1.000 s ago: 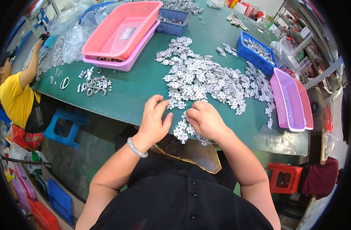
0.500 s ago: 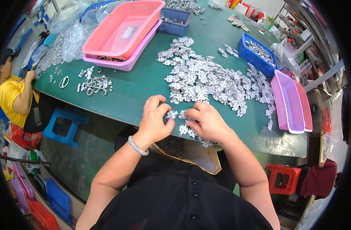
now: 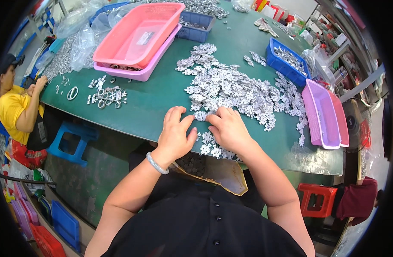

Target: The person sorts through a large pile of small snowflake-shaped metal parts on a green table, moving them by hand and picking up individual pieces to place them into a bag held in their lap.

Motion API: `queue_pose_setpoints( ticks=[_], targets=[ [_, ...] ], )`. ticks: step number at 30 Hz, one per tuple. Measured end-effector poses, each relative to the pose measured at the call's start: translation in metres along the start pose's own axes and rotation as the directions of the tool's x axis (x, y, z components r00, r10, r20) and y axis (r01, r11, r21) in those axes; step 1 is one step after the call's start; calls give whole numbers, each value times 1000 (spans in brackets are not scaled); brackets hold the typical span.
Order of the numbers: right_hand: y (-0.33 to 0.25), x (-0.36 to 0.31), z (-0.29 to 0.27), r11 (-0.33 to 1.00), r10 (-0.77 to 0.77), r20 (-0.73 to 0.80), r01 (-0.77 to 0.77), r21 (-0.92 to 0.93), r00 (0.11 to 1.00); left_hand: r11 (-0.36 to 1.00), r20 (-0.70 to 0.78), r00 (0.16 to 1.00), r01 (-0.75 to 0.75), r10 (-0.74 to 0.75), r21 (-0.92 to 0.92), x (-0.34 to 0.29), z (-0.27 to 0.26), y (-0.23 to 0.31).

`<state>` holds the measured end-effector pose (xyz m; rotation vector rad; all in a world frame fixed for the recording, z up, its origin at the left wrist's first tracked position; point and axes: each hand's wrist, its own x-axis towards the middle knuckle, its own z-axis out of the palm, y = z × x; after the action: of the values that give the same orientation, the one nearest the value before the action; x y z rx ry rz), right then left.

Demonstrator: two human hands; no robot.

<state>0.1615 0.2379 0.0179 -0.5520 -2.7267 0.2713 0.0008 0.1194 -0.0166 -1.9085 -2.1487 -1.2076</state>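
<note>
A broad heap of small silver-grey metal pieces (image 3: 230, 88), flat and notched like snowflakes, lies on the green table (image 3: 149, 100) in front of me. At the heap's near edge, my left hand (image 3: 175, 135) rests with curved fingers and thumb spread apart, a jade-like bangle (image 3: 157, 163) on its wrist. My right hand (image 3: 230, 130) is also curved, thumb and index finger apart. Its fingertips touch a few metal pieces (image 3: 200, 116) lying between the two hands. More pieces (image 3: 210, 146) lie by the table edge, partly under my right hand.
Stacked pink baskets (image 3: 138, 36) stand far left, beside loose metal rings (image 3: 106, 97). A blue bin (image 3: 287, 62) of metal parts and a purple basket (image 3: 321, 115) stand right. Below the edge hangs a yellow-rimmed pouch (image 3: 230, 180). A person in yellow (image 3: 17, 107) sits left.
Both hands have shifted slightly away from me, toward the heap. Pieces between them have moved up against its near edge. More pieces by the table edge are uncovered.
</note>
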Motion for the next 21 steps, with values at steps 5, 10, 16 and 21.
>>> queue_pose_setpoints(
  ticks=[5,10,16,21],
  targets=[
    [13,-3,-11,989,-35,92,21,146,995,997,-74,996,-60,57,-38,1,3,1],
    [11,-4,-12,992,49,-11,-48,113,999,997,-115,993,-36,28,-66,0,4,1],
    [14,-11,-16,992,-7,50,0,124,999,997,-110,993,-38,31,-61,-1,2,0],
    [17,-10,-19,981,-62,2,60,184,998,997,-100,994,-43,37,-65,-1,2,1]
  ],
)
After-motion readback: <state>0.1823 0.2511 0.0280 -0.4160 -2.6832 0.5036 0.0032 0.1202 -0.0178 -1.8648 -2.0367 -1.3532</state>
